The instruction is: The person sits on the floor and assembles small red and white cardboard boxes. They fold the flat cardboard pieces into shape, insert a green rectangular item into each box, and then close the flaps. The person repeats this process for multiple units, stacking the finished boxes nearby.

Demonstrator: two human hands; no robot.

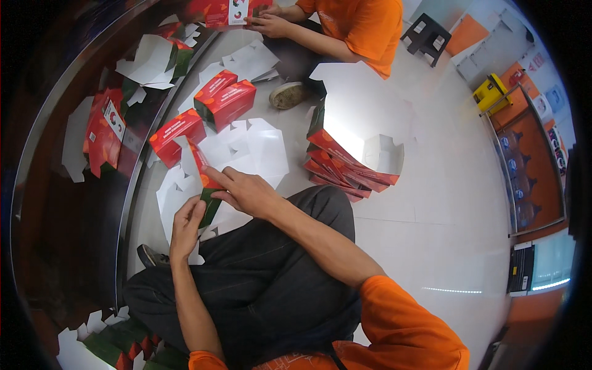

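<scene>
Hands together on flat carton blank [206,179], red-green, held over white floor [431,203] near dark ledge edge. Left hand [185,225] pinches lower end; right hand [246,191] presses upper fold. Finished red boxes [225,98] beyond; unfolded stack [345,169] right. Co-worker's hands [268,21] far side, apart.

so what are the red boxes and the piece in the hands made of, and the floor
Red boxes: likely printed paperboard with a slight sheen, sharp creases.
Flat piece held by left hand and right hand: same thin card, printed one side, plain white on the other.
Floor: looks like glossy pale tile, with reflections and joint lines.
</scene>
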